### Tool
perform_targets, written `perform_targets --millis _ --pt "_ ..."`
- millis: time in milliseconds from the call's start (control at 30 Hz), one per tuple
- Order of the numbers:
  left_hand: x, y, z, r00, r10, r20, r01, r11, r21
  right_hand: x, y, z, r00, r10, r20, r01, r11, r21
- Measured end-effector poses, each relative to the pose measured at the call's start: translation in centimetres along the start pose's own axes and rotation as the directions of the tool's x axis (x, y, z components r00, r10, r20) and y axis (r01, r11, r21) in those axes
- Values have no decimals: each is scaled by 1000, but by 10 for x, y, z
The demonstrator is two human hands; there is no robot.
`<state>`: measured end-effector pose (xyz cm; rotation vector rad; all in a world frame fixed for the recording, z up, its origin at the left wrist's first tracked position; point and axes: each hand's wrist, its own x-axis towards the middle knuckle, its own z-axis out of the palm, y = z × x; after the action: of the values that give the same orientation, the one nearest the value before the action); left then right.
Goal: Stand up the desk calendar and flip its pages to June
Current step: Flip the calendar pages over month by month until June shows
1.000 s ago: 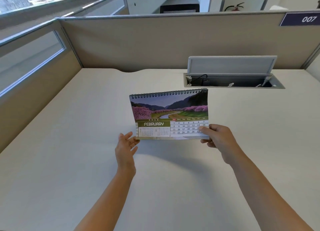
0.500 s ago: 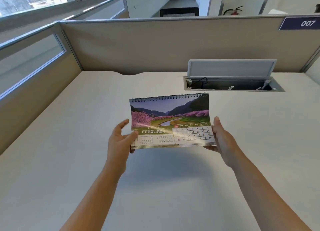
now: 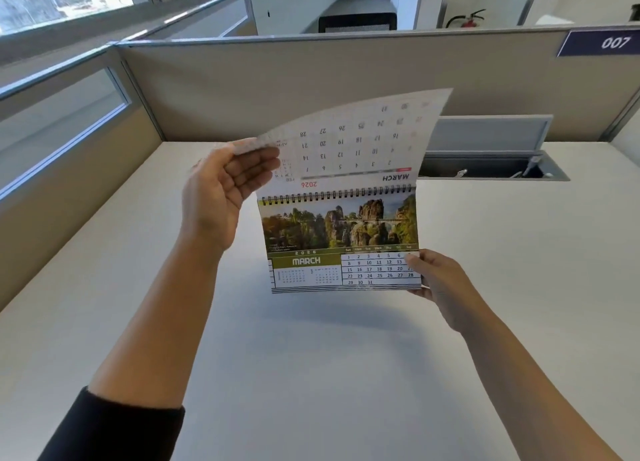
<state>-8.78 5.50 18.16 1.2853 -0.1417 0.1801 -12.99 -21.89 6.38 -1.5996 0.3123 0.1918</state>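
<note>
A calendar point(image 3: 341, 244) showing March is held above the desk point(image 3: 311, 374). The right hand point(image 3: 438, 284) pinches its lower right corner; the left hand point(image 3: 221, 197) pinches a lifted page point(image 3: 360, 138) between thumb and fingers.

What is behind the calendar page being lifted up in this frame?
Behind the lifted page, held by the left hand, are the beige partition and the left part of the open desk cable box. The box's covered part and its contents there cannot be seen.

Left hand point(image 3: 221, 197) raised, fingers pinched; right hand point(image 3: 438, 284) lower, gripping.
</note>
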Motion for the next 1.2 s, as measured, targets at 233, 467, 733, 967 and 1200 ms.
perform_targets --millis 233,467,733,967,1200 --pt "-4 -11 1 996 62 66 -69 991 111 -2 -2 -2 998 6 -64 -4 999 33" --pt "2 -42 -13 995 -71 -67 93 899 427 -7 -23 -3 997 -36 67 17 964 265" --pt "-20 -79 -42 959 -115 -259 191 937 291 5 -93 3 914 -358 193 169 767 618" --pt "-31 -98 -31 976 -89 -198 163 903 397 18 -101 19 910 -383 162 299 874 384" --pt "-48 -112 -29 962 -134 -237 219 898 382 22 -89 18 911 -370 181 288 886 364"
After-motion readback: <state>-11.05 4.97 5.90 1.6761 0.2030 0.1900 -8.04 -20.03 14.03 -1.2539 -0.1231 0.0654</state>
